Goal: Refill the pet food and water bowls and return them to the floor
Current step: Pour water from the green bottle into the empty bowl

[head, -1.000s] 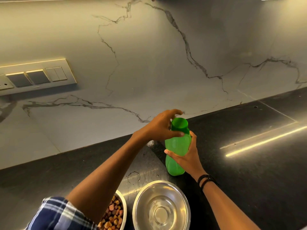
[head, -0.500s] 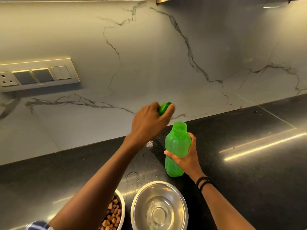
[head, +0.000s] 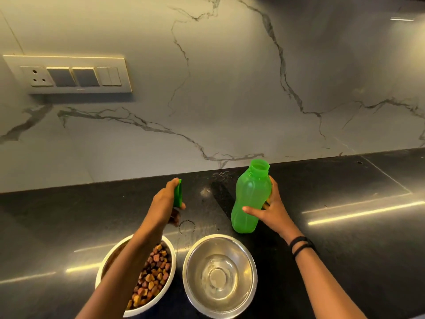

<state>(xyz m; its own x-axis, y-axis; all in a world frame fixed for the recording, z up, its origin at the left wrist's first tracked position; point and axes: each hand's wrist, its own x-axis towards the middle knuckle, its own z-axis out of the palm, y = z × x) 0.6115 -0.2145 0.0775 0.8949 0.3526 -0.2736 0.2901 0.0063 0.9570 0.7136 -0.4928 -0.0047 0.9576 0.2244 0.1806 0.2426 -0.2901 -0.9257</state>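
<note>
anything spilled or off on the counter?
Minor only: a faint ring mark and pale splash marks on the black counter between the hands. Green bottle is upright and uncapped; no kibble lies outside the food bowl.

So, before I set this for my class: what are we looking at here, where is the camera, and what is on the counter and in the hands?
There is no machine: a person works with bare hands, filmed by a camera worn on the head, looking down. On the black counter stand two bowls: a food bowl with brown kibble and a steel bowl that looks nearly empty. The right hand holds an open green bottle, standing upright on the counter. The left hand holds the bottle's green cap. Behind is a marble wall with a switch panel.
</note>
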